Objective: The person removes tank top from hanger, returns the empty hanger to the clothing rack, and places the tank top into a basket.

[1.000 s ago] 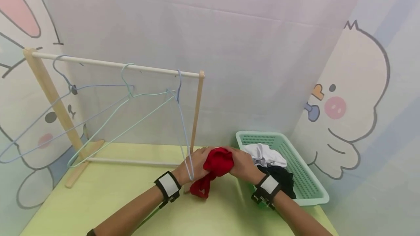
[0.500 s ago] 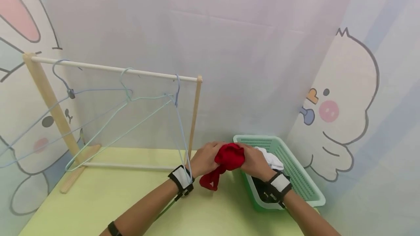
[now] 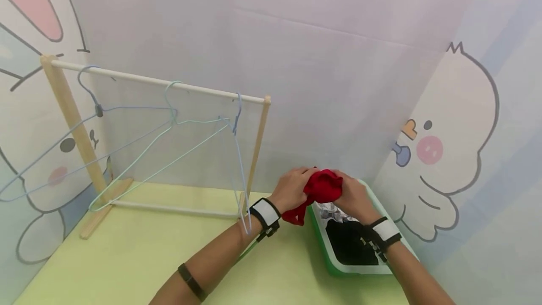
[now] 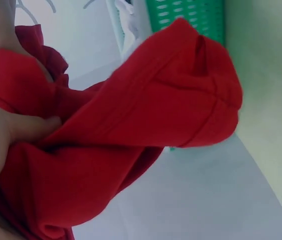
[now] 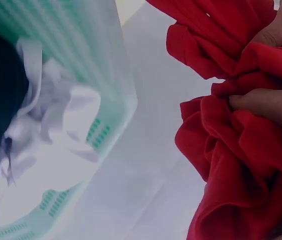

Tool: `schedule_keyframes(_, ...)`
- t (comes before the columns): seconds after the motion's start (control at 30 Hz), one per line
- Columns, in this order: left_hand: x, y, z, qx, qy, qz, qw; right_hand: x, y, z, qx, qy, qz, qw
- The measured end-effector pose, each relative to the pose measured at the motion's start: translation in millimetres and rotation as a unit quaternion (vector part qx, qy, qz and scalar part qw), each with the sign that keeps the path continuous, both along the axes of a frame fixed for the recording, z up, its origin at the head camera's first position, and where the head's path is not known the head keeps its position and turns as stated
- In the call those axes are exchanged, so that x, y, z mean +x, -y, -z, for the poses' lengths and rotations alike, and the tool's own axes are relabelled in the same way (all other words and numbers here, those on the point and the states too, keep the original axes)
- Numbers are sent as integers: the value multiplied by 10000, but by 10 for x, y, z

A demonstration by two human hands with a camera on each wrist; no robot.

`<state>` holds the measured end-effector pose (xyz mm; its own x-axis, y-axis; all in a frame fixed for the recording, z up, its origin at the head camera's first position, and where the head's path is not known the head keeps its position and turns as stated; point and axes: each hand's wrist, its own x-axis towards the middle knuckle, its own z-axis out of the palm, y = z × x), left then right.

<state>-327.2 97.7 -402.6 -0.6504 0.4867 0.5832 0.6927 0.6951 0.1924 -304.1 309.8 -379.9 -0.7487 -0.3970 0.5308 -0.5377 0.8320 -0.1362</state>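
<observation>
Both hands hold a bunched red garment (image 3: 323, 186) in the air, beside and over the near-left part of the green basket. My left hand (image 3: 291, 188) grips its left side, and my right hand (image 3: 355, 197) grips the right. In the left wrist view, a stitched tube-like end of the red garment (image 4: 166, 100) sticks out past the left thumb (image 4: 31, 127). Folds of the red garment (image 5: 231, 135) bunch around the fingers in the right wrist view. A loose part hangs below the left hand. The palms are hidden by cloth.
The green basket (image 3: 332, 259) stands at the right, holding black cloth (image 3: 349, 244) and white cloth (image 5: 46, 150). At left is a wooden rack (image 3: 199, 91) with a blue hanger (image 3: 99, 110), a green hanger (image 3: 172, 117) and another blue hanger (image 3: 236, 128), which overlaps the left wrist.
Both hands have moved right and a little upward with the red garment, which now overlaps the basket's left side in the head view. The hangers stay on the rack.
</observation>
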Motion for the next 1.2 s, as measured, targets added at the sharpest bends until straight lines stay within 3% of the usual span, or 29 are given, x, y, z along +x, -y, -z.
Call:
schedule_keyframes(0.27,-30,-428,-111,174,51,30,9998,-1,-366,-124,43,-68,451,9989)
schedule_keyframes(0.43,-26,-645,-225,325,260,215,9989,-7,-550,-189,-11,-331,784,9964)
schedule_keyframes(0.63,7,-816,-321,161,454,448,9978,-12,-702,-235,-238,-416,960,9942)
schedule_keyframes(0.83,51,-979,-207,95,1022,722,9921,-83,-915,-147,-143,-377,1068,9935)
schedule_keyframes(1.0,114,-1034,-47,-219,1629,909,9822,-94,-1076,-23,70,-38,1269,9919)
schedule_keyframes(1.1,150,-1050,28,-516,1779,916,9784,-79,-1138,27,115,223,1405,9898)
schedule_keyframes(1.2,187,-1071,111,-970,1697,889,9767,-74,-1216,108,151,441,1542,9869)
